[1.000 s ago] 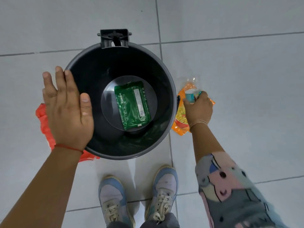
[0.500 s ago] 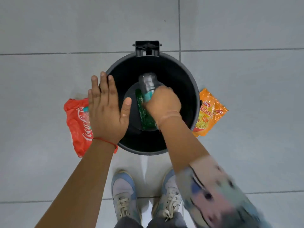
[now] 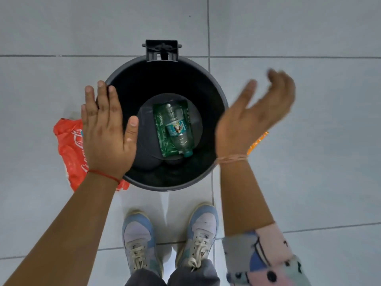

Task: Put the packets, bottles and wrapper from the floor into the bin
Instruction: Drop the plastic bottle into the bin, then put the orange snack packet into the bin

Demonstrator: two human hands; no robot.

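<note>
A black round bin (image 3: 214,96) stands on the tiled floor. At its bottom a clear plastic bottle (image 3: 179,131) with a teal label lies on top of a green packet (image 3: 161,129). My left hand (image 3: 105,131) hovers flat over the bin's left rim, fingers apart, holding nothing. My right hand (image 3: 253,116) is blurred to the right of the bin, open and empty. A red wrapper (image 3: 68,145) lies on the floor left of the bin, partly under my left hand. Only an orange sliver of a snack packet (image 3: 257,142) shows behind my right wrist.
The bin's black hinge bracket (image 3: 161,50) sticks out at its far edge. My two shoes (image 3: 140,240) stand on the grey tiles just in front of the bin. Grey floor tiles extend on all sides.
My right hand took the bottle from the floor, carried it over the bin and let it go. The bottle now lies on the green packet and the hand has swung out to the right.
</note>
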